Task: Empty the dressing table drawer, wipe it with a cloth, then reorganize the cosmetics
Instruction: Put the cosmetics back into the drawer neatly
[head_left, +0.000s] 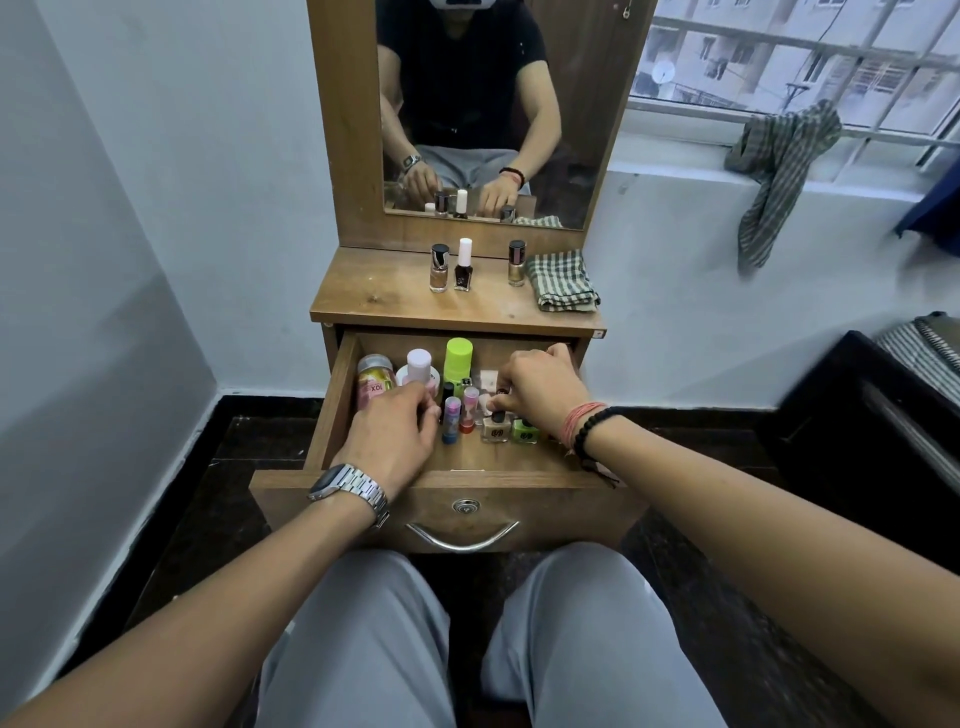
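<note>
The wooden drawer (441, 475) of the dressing table is pulled out and holds several cosmetics: a pink jar (373, 387), a pink-capped bottle (418, 364), a green-capped bottle (458, 358), lip balm sticks (451, 422), and beige (494, 430) and green (524, 432) nail polish bottles. My left hand (392, 434) is inside the drawer with curled fingers, its tips against a purple-capped lip balm; what it holds is hidden. My right hand (540, 389) pinches a small dark-capped nail polish bottle (502, 391) in the middle of the drawer. A folded checked cloth (563, 280) lies on the tabletop.
Three nail polish bottles (464, 264) stand in a row on the tabletop (384, 301) below the mirror (467, 104). A second striped cloth (779, 166) hangs from the window sill at the right. A dark bed frame (852, 415) stands at the right. My knees are under the drawer front.
</note>
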